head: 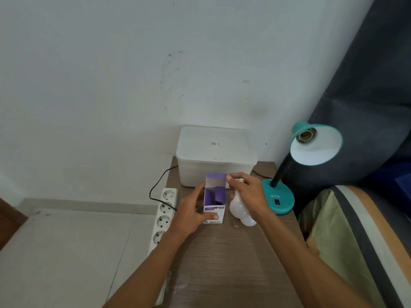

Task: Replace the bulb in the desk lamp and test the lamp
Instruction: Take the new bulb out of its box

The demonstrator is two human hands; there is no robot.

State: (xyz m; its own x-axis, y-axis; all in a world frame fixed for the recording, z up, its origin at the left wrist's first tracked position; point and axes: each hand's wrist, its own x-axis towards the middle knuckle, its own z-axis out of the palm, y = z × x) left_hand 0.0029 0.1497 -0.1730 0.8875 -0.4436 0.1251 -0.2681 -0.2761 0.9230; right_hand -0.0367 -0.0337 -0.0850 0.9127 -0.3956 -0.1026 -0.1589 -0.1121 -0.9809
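Observation:
A teal desk lamp point(278, 200) stands at the table's right edge, with its shade point(317, 144) tilted toward me and its socket point(307, 135) empty. At the table's middle my left hand point(191, 210) grips a purple and white bulb box point(214, 197) that stands upright with its top flap open. My right hand point(249, 194) is closed over a white bulb point(238, 206) right beside the box, the bulb's metal base pointing up near my fingertips. My thumb touches the box's top corner. A second white rounded bulb shape point(248, 221) shows just below my wrist.
A white lidded plastic container point(215, 152) stands behind the box against the wall. A white power strip point(164, 215) with a black plug and cord lies along the wooden table's point(222, 263) left edge. A bed with a striped cover point(355, 230) is to the right.

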